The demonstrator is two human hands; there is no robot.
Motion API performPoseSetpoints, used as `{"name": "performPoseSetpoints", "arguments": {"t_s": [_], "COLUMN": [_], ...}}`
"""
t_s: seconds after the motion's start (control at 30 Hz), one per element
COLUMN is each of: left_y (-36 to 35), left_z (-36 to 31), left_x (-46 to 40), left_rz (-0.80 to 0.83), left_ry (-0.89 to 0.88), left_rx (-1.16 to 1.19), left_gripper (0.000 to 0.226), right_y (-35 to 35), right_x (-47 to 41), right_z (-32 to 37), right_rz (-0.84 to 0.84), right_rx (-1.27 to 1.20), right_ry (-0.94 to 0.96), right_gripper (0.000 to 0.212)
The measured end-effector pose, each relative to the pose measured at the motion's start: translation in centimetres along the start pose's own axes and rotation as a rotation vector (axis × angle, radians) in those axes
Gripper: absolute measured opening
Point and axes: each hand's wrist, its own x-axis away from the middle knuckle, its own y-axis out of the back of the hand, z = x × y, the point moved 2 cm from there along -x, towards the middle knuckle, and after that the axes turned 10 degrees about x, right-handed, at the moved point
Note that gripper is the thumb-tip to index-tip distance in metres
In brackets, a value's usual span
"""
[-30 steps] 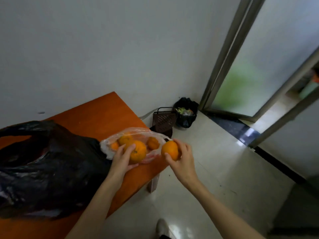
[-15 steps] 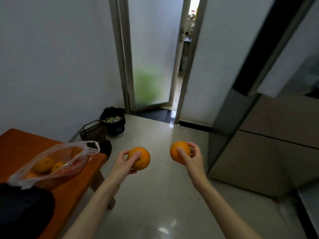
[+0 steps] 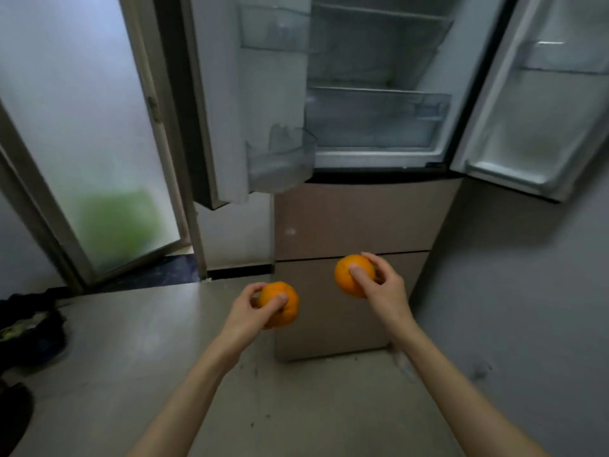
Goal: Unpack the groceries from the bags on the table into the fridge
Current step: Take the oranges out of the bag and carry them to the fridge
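I face the fridge point(image 3: 349, 222), whose two upper doors stand open. Inside it are glass shelves and a clear drawer point(image 3: 379, 117). My left hand point(image 3: 250, 311) grips an orange point(image 3: 285, 308) low in front of the fridge's tan lower drawers. My right hand point(image 3: 384, 285) grips a second orange point(image 3: 346, 277), slightly higher and to the right. Both oranges are well below the open compartment. The table and the bags are out of view.
The open left fridge door point(image 3: 230, 100) carries clear door bins point(image 3: 280, 159); the open right fridge door point(image 3: 540, 103) juts out on the right. A frosted glass door point(image 3: 92, 143) stands at left. A dark bin bag point(image 3: 29, 328) sits on the floor at far left. A grey wall is at right.
I have turned right from the table to face the fridge, carrying one orange in each hand. The table and the clear bag of oranges have left the view.
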Motion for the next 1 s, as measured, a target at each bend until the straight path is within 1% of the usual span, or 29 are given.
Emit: {"name": "performPoseSetpoints", "arguments": {"t_s": [0.13, 0.27, 0.37, 0.43, 0.53, 0.6, 0.7, 0.83, 0.9, 0.93, 1.0], "left_y": [-7.4, -11.8, -14.6, -16.5, -19.0, -20.7, -22.9, -24.8, -25.5, -25.9, -26.8], "left_z": [-2.8, -5.8, -8.6, -10.9, -14.9, -17.7, -22.6, -29.2, -31.9, -32.9, -34.2], "left_x": [-3.5, -8.0, -11.6, -14.2, -18.7, -22.2, -28.0, -35.4, -38.7, -40.1, -42.7], "left_rz": [0.062, 0.055, 0.013, -0.023, -0.063, -0.073, -0.088, -0.195, -0.243, -0.264, -0.275], "left_ry": [-0.05, -0.136, -0.217, -0.281, -0.372, -0.431, -0.518, -0.638, -0.686, -0.715, -0.793], "left_rx": [-0.045, -0.104, -0.114, -0.084, -0.006, 0.04, 0.069, 0.056, -0.001, -0.077, -0.306], "left_gripper": [0.037, 0.049, 0.053, 0.051, 0.051, 0.053, 0.057, 0.058, 0.06, 0.06, 0.059], "right_y": [7.0, 10.6, 11.9, 12.4, 12.9, 13.2, 14.0, 15.0, 15.0, 14.9, 14.6], "right_x": [-5.0, -10.7, -15.4, -18.9, -24.6, -28.9, -35.5, -43.5, -47.2, -48.8, -52.1], "right_z": [-0.6, -0.3, 0.0, 0.6, 2.2, 3.6, 6.4, 10.2, 11.6, 12.1, 12.8], "right_rz": [-0.095, -0.154, -0.152, -0.149, -0.162, -0.196, -0.246, -0.325, -0.342, -0.346, -0.351], "right_rx": [0.024, -0.008, -0.068, -0.071, -0.072, -0.052, -0.013, 0.059, 0.125, 0.154, 0.191], "right_ry": [0.033, 0.055, 0.071, 0.104, 0.163, 0.21, 0.279, 0.373, 0.399, 0.413, 0.449], "right_gripper": [0.048, 0.052, 0.055, 0.055, 0.048, 0.043, 0.045, 0.047, 0.05, 0.052, 0.055]}}
